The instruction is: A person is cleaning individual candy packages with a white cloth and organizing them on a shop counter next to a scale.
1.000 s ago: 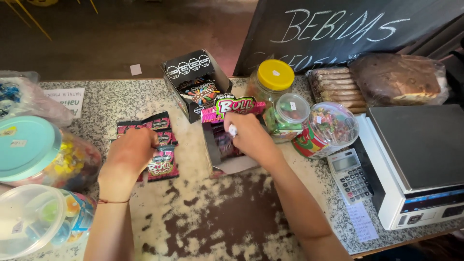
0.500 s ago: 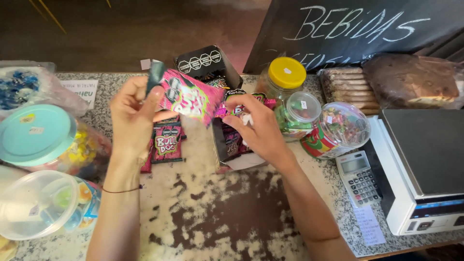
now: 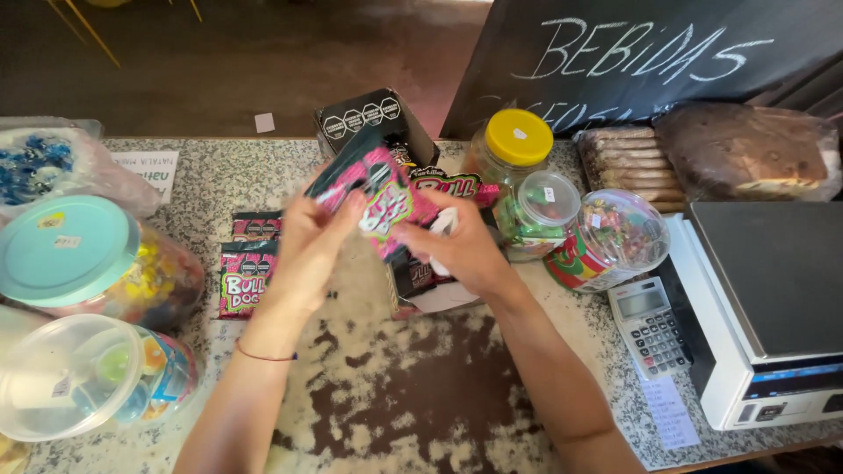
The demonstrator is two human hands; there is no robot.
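Both hands, left (image 3: 307, 241) and right (image 3: 461, 250), grasping pink candy packets (image 3: 386, 206) above counter (image 3: 413, 386); jars (image 3: 544, 211) crowding three o'clock, bare stone at six.

Two hands: left hand (image 3: 309, 247), right hand (image 3: 457, 250). Five candy jars: two at nine o'clock, three at two o'clock. Two candy packets (image 3: 250, 263) lying on the surface (image 3: 421, 412). One calculator (image 3: 648, 326), one scale (image 3: 773, 307), one chalkboard (image 3: 632, 61).

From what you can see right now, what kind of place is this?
Probably the counter of a small shop or snack stand. A weighing scale and a calculator sit at the right, jars of sweets stand on the speckled counter, and both hands hold pink candy packets.
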